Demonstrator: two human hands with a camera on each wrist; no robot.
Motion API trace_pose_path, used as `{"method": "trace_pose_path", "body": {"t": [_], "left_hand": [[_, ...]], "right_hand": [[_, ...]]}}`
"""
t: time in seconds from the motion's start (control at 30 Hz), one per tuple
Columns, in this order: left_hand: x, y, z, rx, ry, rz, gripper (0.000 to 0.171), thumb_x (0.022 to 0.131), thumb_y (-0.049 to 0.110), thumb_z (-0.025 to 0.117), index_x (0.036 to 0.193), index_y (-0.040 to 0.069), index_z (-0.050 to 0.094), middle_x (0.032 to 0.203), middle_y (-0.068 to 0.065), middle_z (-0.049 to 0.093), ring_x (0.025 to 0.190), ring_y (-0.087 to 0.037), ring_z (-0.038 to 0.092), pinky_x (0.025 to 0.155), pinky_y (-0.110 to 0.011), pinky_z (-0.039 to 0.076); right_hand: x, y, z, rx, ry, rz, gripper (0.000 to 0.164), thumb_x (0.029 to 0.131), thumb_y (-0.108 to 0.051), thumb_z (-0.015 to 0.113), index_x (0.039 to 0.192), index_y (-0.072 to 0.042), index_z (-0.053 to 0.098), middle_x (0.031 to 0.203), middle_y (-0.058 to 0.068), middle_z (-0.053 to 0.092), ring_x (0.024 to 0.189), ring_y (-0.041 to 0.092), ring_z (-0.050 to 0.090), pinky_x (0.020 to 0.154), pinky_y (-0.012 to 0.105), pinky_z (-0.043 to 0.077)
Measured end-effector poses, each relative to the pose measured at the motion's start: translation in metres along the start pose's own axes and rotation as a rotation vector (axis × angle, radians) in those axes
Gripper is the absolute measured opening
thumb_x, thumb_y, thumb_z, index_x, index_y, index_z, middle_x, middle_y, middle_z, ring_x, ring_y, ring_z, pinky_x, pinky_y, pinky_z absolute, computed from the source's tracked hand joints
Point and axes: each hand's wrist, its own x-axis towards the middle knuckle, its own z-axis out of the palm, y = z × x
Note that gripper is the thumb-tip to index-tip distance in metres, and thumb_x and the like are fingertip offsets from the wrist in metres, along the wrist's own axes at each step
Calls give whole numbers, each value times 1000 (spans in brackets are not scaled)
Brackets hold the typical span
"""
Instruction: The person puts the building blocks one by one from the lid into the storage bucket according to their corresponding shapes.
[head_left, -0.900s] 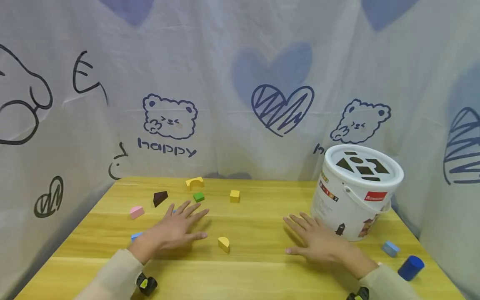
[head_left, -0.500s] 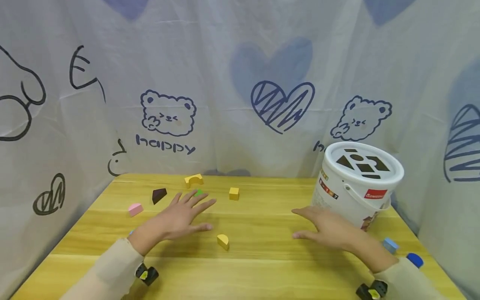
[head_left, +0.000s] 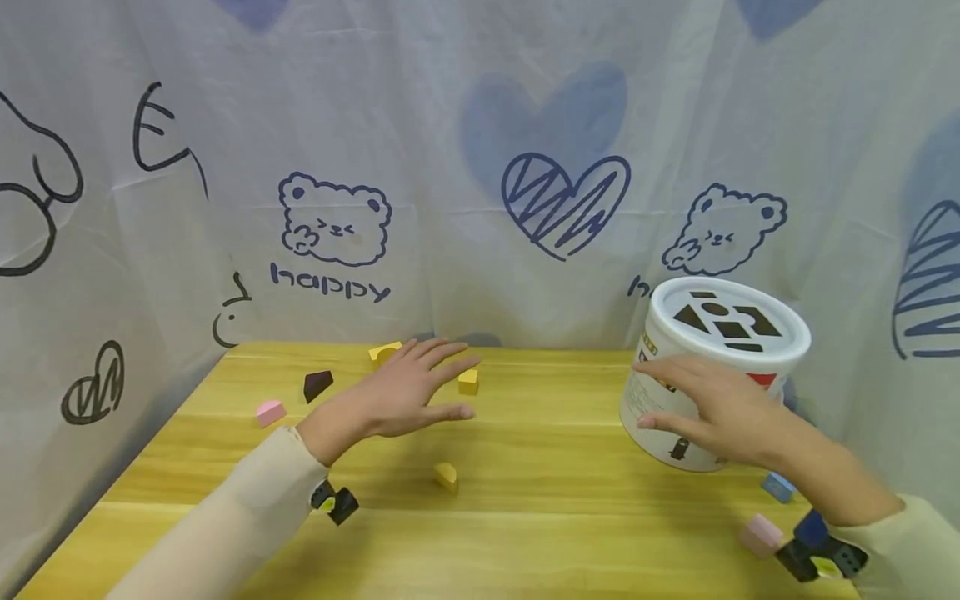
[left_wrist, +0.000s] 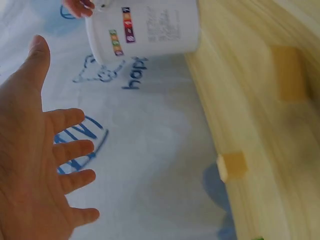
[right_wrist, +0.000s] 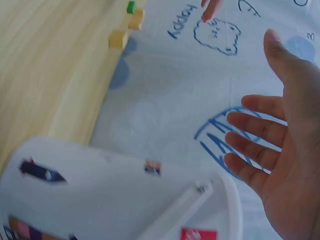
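Note:
My left hand hovers above the table with fingers spread and nothing held. Beyond its fingers lie a yellow arch block and a yellow cube. A yellow half-round block is on the wood below it. My right hand is raised in front of the white bucket, fingers extended and holding nothing. The bucket's lid has several shaped cut-outs. In the right wrist view the bucket appears beside the hand, apart from the fingers. Both palms show straight fingers in the wrist views.
A dark block and a pink block lie at the left of the table. On the right are a light blue block, another pink block and a dark blue cylinder. A printed curtain hangs behind.
Both hands have risen from the table. The left hand has shifted right and farther out, and the right hand has moved right across the bucket's front. The blocks and bucket have stayed put.

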Motion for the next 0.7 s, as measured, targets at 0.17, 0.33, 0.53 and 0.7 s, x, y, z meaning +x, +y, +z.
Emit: {"method": "trace_pose_path", "body": {"t": [0.17,0.33,0.53,0.7], "left_hand": [[25,14,-15,-7,48,27,75,94,68,40,154,22,34,156,-7,33,142,-31,29,116,-51,22],[50,28,-27,-28,46,28,73,95,65,43,154,23,33,156,-5,33,142,-28,30,116,-47,24],[80,45,-37,-58,35,41,74,96,65,41,155,23,31,158,-4,30,143,-26,27,117,-45,22],[106,63,-36,-53,14,39,78,92,73,34,156,28,28,159,-1,27,144,-24,25,118,-44,20]], "right_hand": [[-3,11,-16,-25,100,-26,60,86,-39,75,138,-15,55,129,12,60,117,35,55,92,60,45],[-5,23,-25,-43,164,-29,65,82,-35,79,138,-13,56,126,13,61,114,35,55,88,60,47],[-11,47,-35,-92,163,37,69,80,-37,80,138,-12,54,128,16,58,116,40,50,88,65,43],[-21,69,-40,-82,145,115,74,81,-37,80,142,-10,48,133,23,51,119,46,43,91,70,36]]}}
